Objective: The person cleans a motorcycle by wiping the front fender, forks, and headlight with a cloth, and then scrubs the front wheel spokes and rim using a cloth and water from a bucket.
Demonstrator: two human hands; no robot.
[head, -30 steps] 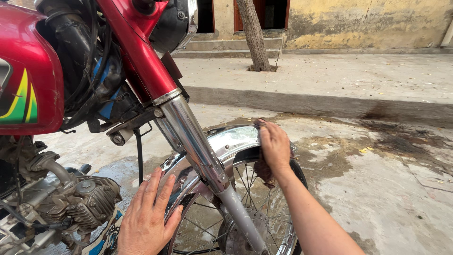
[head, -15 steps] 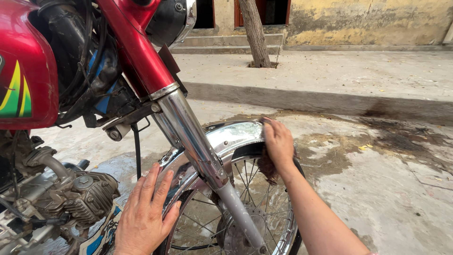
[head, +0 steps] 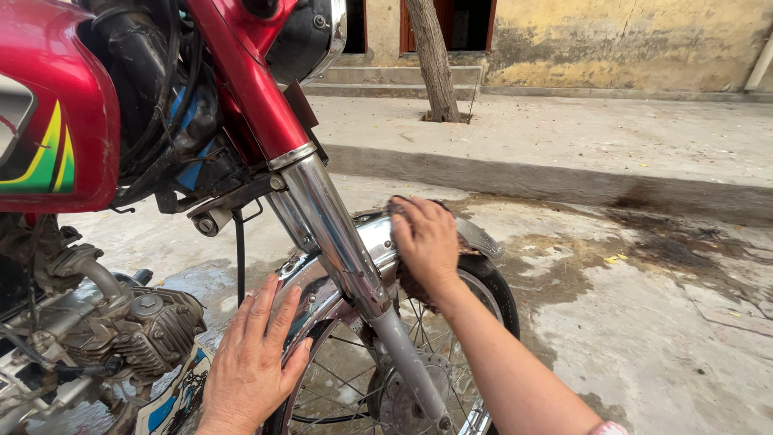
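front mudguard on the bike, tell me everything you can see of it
The curved chrome front mudguard arches over the spoked wheel, shiny, wet-looking and mirror-like, passing behind the chrome fork leg. The right hand presses a dark rag on its top; the left hand lies flat on its rear end.

Right hand [head: 425, 238], rag [head: 415, 283], chrome fender [head: 373, 235]

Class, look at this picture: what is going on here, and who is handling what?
A person is wiping a red motorcycle's chrome front fender. The right hand presses a dark rag onto the top of the fender, beside the fork. The left hand lies flat, fingers spread, on the fender's rear part near the engine. The concrete ground around the wheel shows wet patches.
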